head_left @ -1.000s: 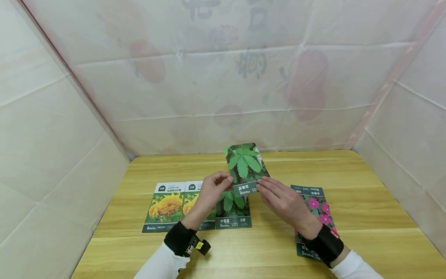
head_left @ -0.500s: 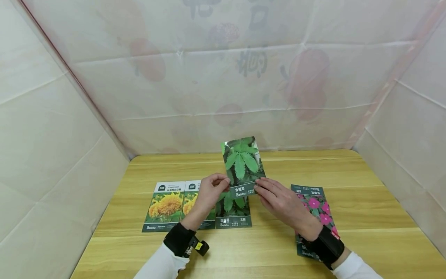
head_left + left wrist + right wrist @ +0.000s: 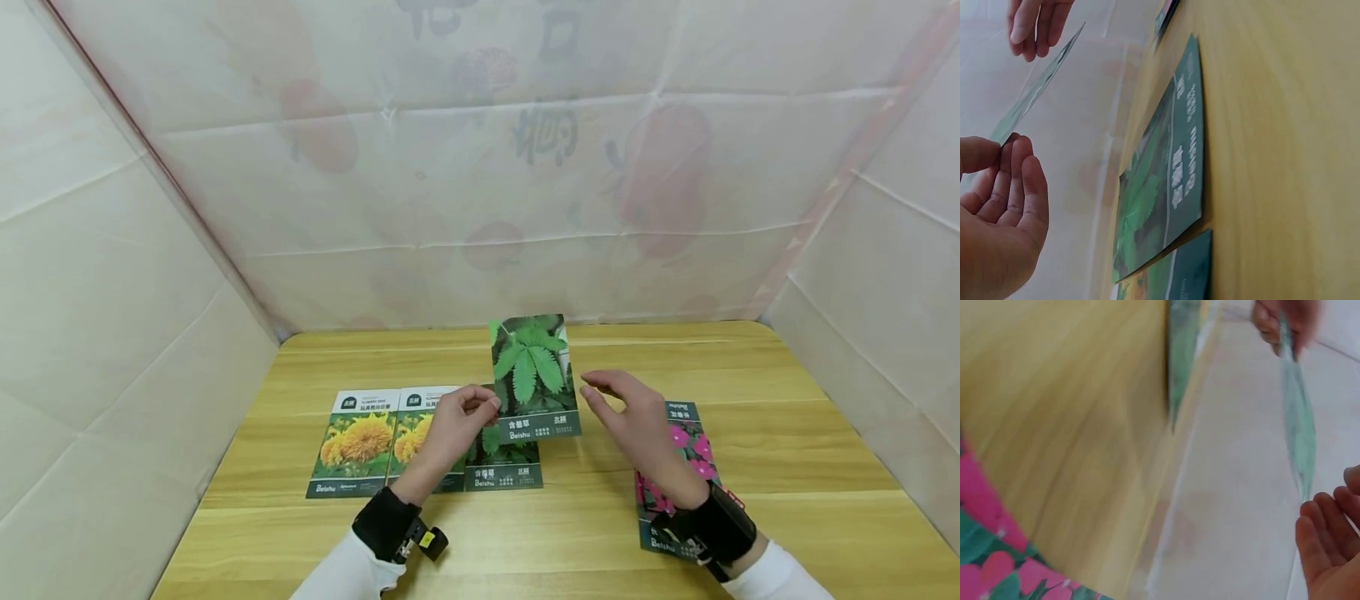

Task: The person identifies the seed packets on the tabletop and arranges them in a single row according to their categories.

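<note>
My left hand (image 3: 467, 421) pinches the left edge of a seed packet (image 3: 534, 375) with a green leaf picture, held up above the table. In the left wrist view the packet (image 3: 1041, 87) shows edge-on between thumb and fingertips. To the right of it, my right hand (image 3: 633, 417) is apart from the packet, thumb and fingers spread with nothing between them. Below the raised packet a second green-leaf packet (image 3: 504, 477) lies on the table, partly covered from view.
Two yellow-flower packets (image 3: 358, 446) lie side by side on the left of the wooden table (image 3: 570, 542). A pink-flower packet (image 3: 701, 450) lies on the right, under my right forearm. Pale cloth walls (image 3: 420, 183) enclose the table at the back and sides.
My right hand has let go of the raised packet and moved off to the right. The packet has straightened up and come slightly lower, still in my left hand.
</note>
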The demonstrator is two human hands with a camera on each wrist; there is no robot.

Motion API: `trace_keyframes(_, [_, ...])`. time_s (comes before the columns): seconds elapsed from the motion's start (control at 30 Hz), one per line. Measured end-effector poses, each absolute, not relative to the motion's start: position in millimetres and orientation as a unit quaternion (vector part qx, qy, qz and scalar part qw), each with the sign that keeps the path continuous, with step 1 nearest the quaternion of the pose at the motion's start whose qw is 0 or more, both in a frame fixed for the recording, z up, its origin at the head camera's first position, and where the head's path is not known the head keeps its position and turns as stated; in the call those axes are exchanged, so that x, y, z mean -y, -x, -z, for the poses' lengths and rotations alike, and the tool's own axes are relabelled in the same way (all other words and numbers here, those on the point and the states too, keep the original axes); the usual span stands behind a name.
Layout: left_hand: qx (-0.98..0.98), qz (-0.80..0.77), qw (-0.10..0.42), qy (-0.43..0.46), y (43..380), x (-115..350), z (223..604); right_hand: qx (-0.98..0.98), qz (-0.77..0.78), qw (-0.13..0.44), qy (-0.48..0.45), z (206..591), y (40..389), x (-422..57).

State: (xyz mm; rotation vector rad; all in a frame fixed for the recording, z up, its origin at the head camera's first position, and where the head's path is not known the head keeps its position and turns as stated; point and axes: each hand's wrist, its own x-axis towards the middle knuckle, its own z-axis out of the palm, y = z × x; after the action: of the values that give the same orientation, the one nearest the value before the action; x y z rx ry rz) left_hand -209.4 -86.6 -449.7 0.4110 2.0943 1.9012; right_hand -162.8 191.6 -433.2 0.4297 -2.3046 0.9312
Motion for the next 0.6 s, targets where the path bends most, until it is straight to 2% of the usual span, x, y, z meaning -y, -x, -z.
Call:
trace_keyframes(0.13, [-0.727, -0.654, 0.149, -0.149, 206.1, 83.8, 451.8, 0.872, -0.417, 0.243, -0.086, 429.3, 162.6, -194.3])
trace_keyframes(0.43, [-0.732, -0.643, 0.154, -0.164, 204.8, 78.7, 456.7, 0.839, -0.543, 0.024, 0.032, 422.2, 165.7, -201.7])
trace_keyframes(0.6, [-0.733, -0.637, 0.165, -0.169, 205.1, 78.6, 457.2, 0.784, -0.617, -0.021, 0.064, 422.4, 169.7, -204.4])
